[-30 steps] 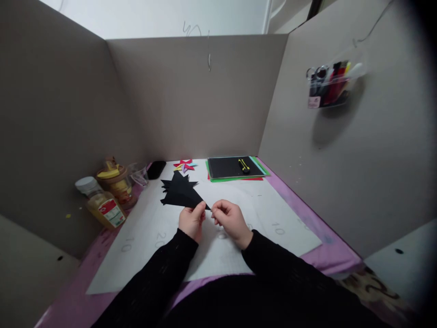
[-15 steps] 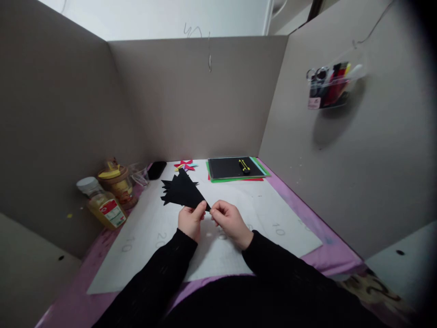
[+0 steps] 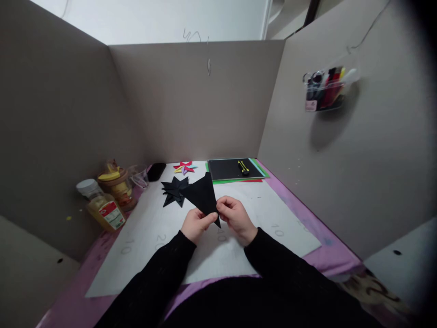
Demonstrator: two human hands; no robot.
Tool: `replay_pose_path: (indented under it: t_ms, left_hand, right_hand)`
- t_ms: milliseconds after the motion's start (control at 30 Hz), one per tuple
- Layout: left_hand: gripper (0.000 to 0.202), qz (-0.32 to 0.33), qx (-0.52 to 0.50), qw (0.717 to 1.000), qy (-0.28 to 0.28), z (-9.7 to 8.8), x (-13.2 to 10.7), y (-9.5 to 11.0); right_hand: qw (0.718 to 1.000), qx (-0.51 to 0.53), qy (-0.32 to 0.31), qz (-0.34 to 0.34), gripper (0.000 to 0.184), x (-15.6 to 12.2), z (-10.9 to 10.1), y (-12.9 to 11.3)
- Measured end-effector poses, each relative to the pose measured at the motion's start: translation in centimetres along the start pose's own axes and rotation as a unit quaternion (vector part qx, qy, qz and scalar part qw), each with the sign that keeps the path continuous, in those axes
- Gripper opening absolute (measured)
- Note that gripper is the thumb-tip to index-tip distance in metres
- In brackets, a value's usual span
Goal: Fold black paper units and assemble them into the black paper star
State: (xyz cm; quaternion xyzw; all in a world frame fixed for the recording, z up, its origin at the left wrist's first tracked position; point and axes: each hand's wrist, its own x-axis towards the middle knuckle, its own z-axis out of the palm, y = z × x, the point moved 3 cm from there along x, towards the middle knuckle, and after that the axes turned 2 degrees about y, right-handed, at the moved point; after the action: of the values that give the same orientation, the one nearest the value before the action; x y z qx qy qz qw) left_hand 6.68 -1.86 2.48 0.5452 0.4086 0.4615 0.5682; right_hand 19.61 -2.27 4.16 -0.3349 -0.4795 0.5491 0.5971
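Note:
A folded piece of black paper (image 3: 201,192), roughly a long triangle with its narrow tip pointing down toward me, is held above the white board. My left hand (image 3: 197,224) is closed on its lower left part, the thumb lying on top. At the paper's right edge, my right hand (image 3: 235,217) pinches it between thumb and fingers; the exact fingertip contact is partly hidden. Just beyond, a spiky black paper star (image 3: 173,191) lies on the board, its right side partly covered by the held paper.
Behind lie small coloured paper pieces (image 3: 185,167), a black phone-like object (image 3: 156,172) and stacked paper sheets (image 3: 223,168) with a yellow cutter (image 3: 243,167). A glue bottle (image 3: 105,207), a jar (image 3: 118,182) and a clear cup (image 3: 138,175) stand left. A bin (image 3: 324,91) hangs right.
The folded black paper has turned clockwise and shifted right, so the black star beneath shows more. My right hand's grip has moved from the narrow tip up along the right edge.

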Motion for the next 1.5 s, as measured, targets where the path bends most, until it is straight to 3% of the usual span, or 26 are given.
replay_pose_path:
  t_ms: [333, 533, 667, 833, 1100, 1367, 1500]
  left_hand:
    - [0.019, 0.036, 0.049, 0.998, -0.025, 0.0, -0.5, 2.1]
    - [0.014, 0.033, 0.077, 0.996, -0.012, -0.2, -0.5, 2.0]
    - [0.020, 0.038, 0.020, 0.999, -0.009, 0.2, -0.3, 1.3]
    - [0.030, 0.020, 0.033, 0.999, 0.038, 0.6, -0.4, 0.5]
    - [0.031, 0.033, 0.024, 0.989, 0.143, 0.8, -0.8, 0.5]
    - [0.028, 0.043, 0.014, 0.988, 0.149, 0.7, -1.1, 1.3]
    - [0.028, 0.043, 0.020, 0.989, 0.141, 0.5, -1.0, 1.2]
  right_hand:
    - [0.998, 0.024, -0.011, 0.052, 0.024, 0.0, 0.2, -0.2]
    - [1.000, -0.024, 0.002, 0.019, 0.026, 0.1, 0.0, -0.2]
    - [0.998, -0.035, 0.036, -0.028, 0.023, 0.0, 0.2, 0.1]
    - [0.994, -0.029, 0.078, -0.076, 0.020, -0.5, 0.8, 0.4]
    - [0.989, -0.060, 0.105, -0.090, 0.021, -0.9, 1.2, 0.3]
    - [0.990, -0.065, 0.100, -0.080, 0.024, -0.9, 1.2, 0.7]
    - [0.996, -0.025, 0.067, -0.051, 0.020, -0.7, 1.2, 1.1]
